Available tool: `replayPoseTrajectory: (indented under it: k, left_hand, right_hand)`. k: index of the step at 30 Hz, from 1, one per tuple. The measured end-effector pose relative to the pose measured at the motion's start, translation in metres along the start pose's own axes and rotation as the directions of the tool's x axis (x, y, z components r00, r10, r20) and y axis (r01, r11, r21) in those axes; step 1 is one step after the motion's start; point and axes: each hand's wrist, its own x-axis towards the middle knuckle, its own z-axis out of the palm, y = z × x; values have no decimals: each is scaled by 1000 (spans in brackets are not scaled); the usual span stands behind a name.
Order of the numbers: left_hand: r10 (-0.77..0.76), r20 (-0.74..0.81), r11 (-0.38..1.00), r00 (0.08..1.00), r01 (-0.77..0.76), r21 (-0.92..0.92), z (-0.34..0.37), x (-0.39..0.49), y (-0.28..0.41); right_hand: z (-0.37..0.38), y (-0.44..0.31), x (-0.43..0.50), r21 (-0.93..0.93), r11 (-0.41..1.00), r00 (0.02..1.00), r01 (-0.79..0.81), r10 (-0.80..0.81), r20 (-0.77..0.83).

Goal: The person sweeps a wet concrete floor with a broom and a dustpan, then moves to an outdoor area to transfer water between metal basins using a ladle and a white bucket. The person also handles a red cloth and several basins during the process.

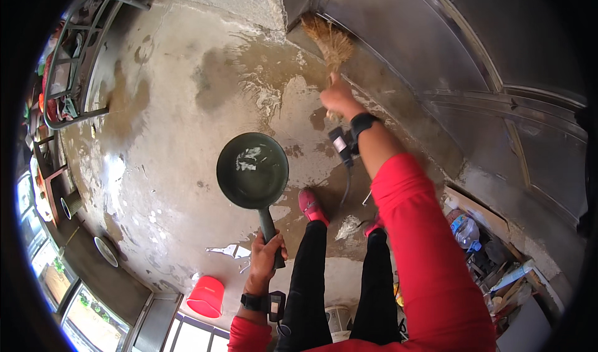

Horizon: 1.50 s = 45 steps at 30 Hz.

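Note:
My left hand (267, 254) grips the handle of a dark green frying pan (252, 170), held above the concrete floor. Light glints on the bottom of the pan, and I cannot tell whether liquid lies in it. My right hand (340, 96) is stretched out to the upper right, closed around the handle of a straw hand broom (329, 43). The broom's bristles reach the corner between the rough wall and the dark metal door panels. A strapped device (342, 147) with a cable hangs by my right wrist.
Wet patches cover parts of the floor (173, 165). A red bucket (206, 297) stands at the lower left, and a metal rack (74, 62) at the upper left. To the right, a plastic bottle (465, 231) lies among clutter beside the metal panels (402, 29). My shoe (312, 205) is below the pan's level.

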Motion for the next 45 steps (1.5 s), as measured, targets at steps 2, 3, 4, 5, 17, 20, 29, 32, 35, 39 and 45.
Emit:
replayPoseTrajectory:
  k: [2,3,4,5,17,20,29,32,35,39,45]
  left_hand:
    - [-19,-12,1000,1000,19,-7,5,0,0]
    - [5,3,999,1000,-5,-48,6,-3,0]
    - [-8,2,1000,1000,8,-25,8,-3,2]
    - [-25,-8,1000,1000,25,7,11,-3,4]
    - [-50,42,980,998,41,194,128,84,144]
    - [72,188,995,979,-83,51,170,100,211]
    - [78,147,981,986,-101,162,176,100,222]
    - [5,124,991,992,-21,131,134,103,179]
    - [-79,100,993,992,69,101,83,95,134]
    - [-199,38,980,979,198,24,23,63,87]
    - [-212,-97,977,973,214,17,-23,25,51]
  right_hand:
    - [10,11,-28,-24,994,993,-105,106,49]
    - [9,19,-49,-29,996,995,-86,88,54]
    - [2,29,-73,-74,992,986,-105,114,118]
    - [1,35,-95,-123,982,981,-144,158,116]
    - [-46,100,-315,242,886,898,-395,317,304]
    - [-61,100,-323,268,869,897,-415,343,277]
    - [-73,82,-303,476,833,959,-282,227,170]
    - [-78,69,-279,491,839,972,-234,193,132]
    - [-84,55,-248,519,830,979,-204,180,98]
    - [-90,37,-206,632,757,986,-164,152,75]
    - [-85,10,-107,636,764,995,-104,79,68]
